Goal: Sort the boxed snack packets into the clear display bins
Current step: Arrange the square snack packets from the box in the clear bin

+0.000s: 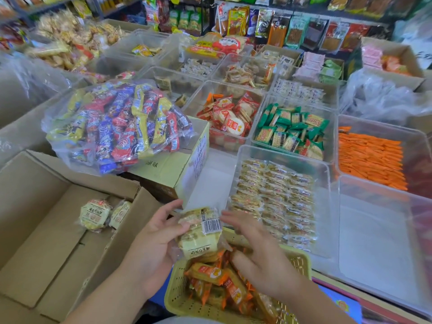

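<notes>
1. The left hand [152, 239] grips a clear-wrapped biscuit packet [198, 232] by its left edge; the fingers beneath are hidden.
2. The right hand [264, 253] is blurred, fingers straight and spread just right of the packet; contact cannot be told.
3. Below both hands, a yellow basket [177, 298] of orange packets [210, 274] is cut off.
4. Ahead of the right hand: a clear display bin [326, 181] of wrapped biscuits.

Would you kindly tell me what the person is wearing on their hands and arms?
Nothing worn is visible. The left hand and right hand are ungloved, no rings seen, and both forearms are bare to the frame's lower edge: no sleeves, watch or bracelet. The right hand's fingers are blurred, so a thin ring could be missed.
</notes>
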A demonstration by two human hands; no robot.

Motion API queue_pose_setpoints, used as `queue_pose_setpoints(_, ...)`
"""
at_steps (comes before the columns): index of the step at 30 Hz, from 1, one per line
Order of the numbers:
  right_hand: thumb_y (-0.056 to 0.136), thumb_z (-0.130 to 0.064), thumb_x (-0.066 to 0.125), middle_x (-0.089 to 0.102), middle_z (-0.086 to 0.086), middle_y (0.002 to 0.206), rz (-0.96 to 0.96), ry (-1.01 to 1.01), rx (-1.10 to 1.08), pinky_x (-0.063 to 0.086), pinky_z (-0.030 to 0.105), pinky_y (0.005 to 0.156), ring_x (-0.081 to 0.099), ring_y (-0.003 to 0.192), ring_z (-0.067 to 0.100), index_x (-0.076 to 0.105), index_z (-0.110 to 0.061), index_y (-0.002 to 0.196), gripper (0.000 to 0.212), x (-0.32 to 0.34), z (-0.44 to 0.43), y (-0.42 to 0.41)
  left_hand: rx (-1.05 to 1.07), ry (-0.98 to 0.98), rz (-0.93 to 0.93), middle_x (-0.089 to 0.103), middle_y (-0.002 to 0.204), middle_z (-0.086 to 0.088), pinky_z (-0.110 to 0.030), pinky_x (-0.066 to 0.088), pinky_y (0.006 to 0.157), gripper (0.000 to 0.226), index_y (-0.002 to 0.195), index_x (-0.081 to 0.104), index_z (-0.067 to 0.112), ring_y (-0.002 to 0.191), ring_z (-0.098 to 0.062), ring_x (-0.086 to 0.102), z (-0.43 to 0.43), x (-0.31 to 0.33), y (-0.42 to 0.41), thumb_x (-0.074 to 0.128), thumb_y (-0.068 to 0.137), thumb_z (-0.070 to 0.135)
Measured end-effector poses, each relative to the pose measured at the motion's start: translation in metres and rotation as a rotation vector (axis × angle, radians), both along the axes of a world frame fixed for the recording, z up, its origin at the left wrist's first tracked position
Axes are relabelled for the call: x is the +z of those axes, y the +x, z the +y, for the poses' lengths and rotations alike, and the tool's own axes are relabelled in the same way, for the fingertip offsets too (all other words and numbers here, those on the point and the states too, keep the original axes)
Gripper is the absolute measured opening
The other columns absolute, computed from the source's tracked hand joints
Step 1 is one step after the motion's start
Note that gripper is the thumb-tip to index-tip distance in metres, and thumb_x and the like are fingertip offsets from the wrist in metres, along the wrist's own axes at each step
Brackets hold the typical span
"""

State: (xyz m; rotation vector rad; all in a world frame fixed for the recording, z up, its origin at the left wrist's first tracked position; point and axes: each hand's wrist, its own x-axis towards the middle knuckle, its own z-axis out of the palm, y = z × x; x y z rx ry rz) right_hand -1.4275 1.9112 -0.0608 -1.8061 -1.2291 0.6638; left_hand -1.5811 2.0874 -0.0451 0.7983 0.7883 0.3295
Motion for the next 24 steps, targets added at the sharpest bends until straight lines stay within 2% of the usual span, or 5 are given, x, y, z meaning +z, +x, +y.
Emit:
queue_pose_setpoints(8,0.079,-0.034,0.082,0.033,-0.022,0.151,-0.038,0.036,-0.168,0.044,0.02,0.105,0.042,0.132,-0.008,0.053,-0.043,0.14,0.068,0.006,-0.014,-0.004,-0.144,0.03,0.094,0.073,0.125,-0.012,-0.047,0.061,0.078,0.061,0.131,0.064,0.018,0.104,-0.032,0.073,-0.017,0.003,0.035,0.075,0.072,0.005)
queue_pose_setpoints(14,0.077,-0.065,0.072,0.063,-0.022,0.102,-0.007,0.065,-0.41,0.043,0.01,0.081,0.058,0.098,-0.008,0.076,-0.024,0.097,0.046,0.013,-0.017,0.015,-0.411,0.077,0.306,0.076,0.115,-0.013,-0.046,0.062,0.078,0.066,0.116,0.076,0.019,0.086,-0.029,0.073,-0.022,0.008,0.055,0.059,0.074,0.067)
queue_pose_setpoints(19,0.076,-0.074,0.067,0.058,0.036,0.085,0.484,0.038,-0.506,0.04,0.046,0.061,0.05,0.066,0.024,0.062,0.01,0.086,0.085,0.007,-0.014,0.017,-0.469,0.154,0.195,0.075,0.117,-0.017,-0.054,0.057,0.093,0.038,0.115,0.076,0.022,0.105,-0.038,0.072,-0.024,0.002,0.055,0.071,0.087,0.047)
queue_pose_setpoints(22,0.078,-0.07,0.065,0.07,0.024,0.094,0.629,0.038,-0.52,0.053,0.061,0.081,0.067,0.087,0.04,0.071,-0.007,0.097,0.066,0.005,-0.014,0.016,-0.45,0.18,0.189,0.076,0.109,-0.02,-0.045,0.062,0.078,0.028,0.109,0.077,0.016,0.091,-0.034,0.074,-0.028,0.0,0.058,0.073,0.086,0.031)
queue_pose_setpoints(24,0.08,-0.068,0.06,0.074,0.0,0.104,0.612,0.057,-0.531,0.061,0.042,0.078,0.071,0.094,0.019,0.069,-0.038,0.106,0.041,0.002,-0.017,0.015,-0.379,0.155,0.22,0.077,0.104,-0.021,-0.039,0.062,0.068,0.023,0.112,0.074,0.009,0.081,-0.032,0.074,-0.029,-0.002,0.061,0.072,0.093,0.022)
